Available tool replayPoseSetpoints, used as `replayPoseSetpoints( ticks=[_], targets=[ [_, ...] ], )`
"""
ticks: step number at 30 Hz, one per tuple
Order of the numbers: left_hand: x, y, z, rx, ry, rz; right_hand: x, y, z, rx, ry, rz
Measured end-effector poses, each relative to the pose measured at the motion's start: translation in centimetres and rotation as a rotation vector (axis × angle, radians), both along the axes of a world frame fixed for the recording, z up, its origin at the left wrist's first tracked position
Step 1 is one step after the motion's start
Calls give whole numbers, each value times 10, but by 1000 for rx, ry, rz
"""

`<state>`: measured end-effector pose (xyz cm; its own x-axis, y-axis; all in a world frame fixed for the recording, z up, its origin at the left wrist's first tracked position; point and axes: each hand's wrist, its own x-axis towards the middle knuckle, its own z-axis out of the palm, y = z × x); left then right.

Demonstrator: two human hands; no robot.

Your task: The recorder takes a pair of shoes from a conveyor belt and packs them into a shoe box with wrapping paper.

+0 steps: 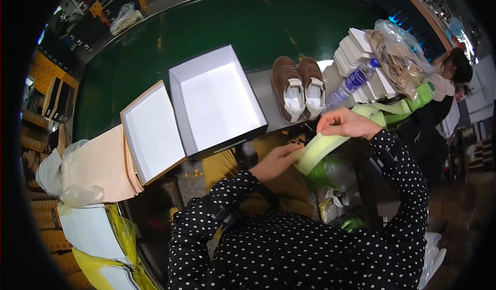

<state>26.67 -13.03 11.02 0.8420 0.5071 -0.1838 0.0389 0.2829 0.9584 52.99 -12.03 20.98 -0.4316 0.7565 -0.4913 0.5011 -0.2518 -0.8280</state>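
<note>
A pale green paper-like strip [321, 151] slants between my two hands in front of my body. My left hand [276, 163] pinches its lower left end, with the fingertips partly hidden. Above its upper end, my right hand [349, 123] is closed, thumb and forefinger gripping the strip. More light green strip [383, 115] lies in loose folds just beyond my right wrist. A pair of brown shoes [298, 89] with pale insides rests on the metal ledge, beyond my hands. Left of the shoes stands an open shoebox [217, 104], white inside with dark outer walls.
A box lid [154, 132] leans beside the shoebox, next to stacked tan sheets [98, 166]. At right are a water bottle [354, 83], stacked white pieces [356, 52] and a plastic bag of brown paper [400, 57]. A green belt [206, 29] runs behind. People are at both sides.
</note>
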Motion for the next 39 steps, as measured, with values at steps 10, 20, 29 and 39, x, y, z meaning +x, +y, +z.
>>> replayPoseSetpoints(
  ticks=[10,20,29,39],
  targets=[
    [-20,8,2,6,75,66,-26,-15,-3,565,-348,262],
    [-47,15,40,142,279,99,-40,-12,-5,147,-223,161],
    [-30,8,35,380,160,253,-60,-10,-8,217,-166,206],
    [-82,0,113,1441,-158,870,-40,-23,-52,536,-581,318]
  ],
)
